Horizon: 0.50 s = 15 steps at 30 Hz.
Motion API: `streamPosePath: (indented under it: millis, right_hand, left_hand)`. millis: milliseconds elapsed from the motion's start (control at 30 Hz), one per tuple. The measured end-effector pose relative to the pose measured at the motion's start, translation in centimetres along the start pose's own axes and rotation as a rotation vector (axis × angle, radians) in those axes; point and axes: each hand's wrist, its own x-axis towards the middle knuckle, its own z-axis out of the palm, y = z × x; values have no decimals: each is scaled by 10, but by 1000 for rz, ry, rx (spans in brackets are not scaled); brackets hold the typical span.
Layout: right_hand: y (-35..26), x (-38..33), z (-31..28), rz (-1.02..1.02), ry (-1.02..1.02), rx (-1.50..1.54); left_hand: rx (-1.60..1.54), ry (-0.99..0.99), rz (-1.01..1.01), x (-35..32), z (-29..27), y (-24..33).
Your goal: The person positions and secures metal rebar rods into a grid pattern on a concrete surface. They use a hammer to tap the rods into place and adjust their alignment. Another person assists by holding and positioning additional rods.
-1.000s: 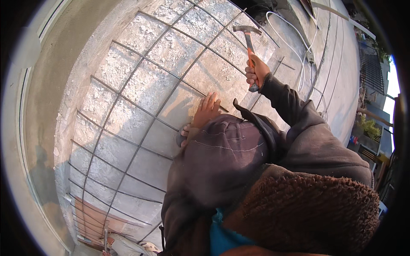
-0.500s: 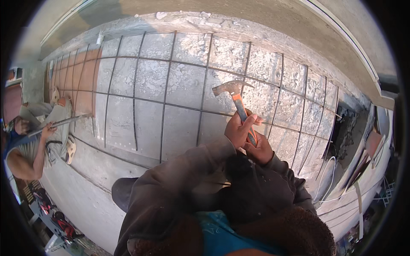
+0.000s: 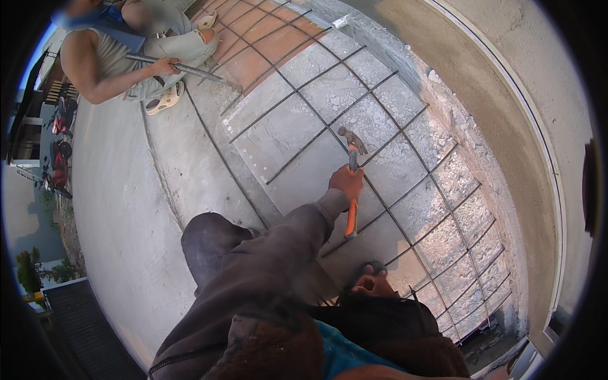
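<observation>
Left hand [image 3: 346, 182] grip clamped mid-handle on hammer [image 3: 351, 183]; steel head beyond grip, top-heavy, stiff. Right hand [image 3: 372, 286] grip curled, contents unclear, near rebar grid [image 3: 405, 209].

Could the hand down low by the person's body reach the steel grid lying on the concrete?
Probably yes. The right hand is low beside the rebar mesh, with nothing seen between them. The left hand grips the hammer farther out over the mesh.

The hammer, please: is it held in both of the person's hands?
No, only one hand grips the hammer by its orange handle, while the other hand is down by the rebar grid.
</observation>
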Motion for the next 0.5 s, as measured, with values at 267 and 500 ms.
streamPosePath:
  millis: [267,500]
  right_hand:
    - [-6,27,24,-13,184,-417]
    - [-17,59,24,29,333,-473]
  left_hand:
    - [-6,-120,-26,-15,-25,1]
    - [242,-118,28,-21,-59,1]
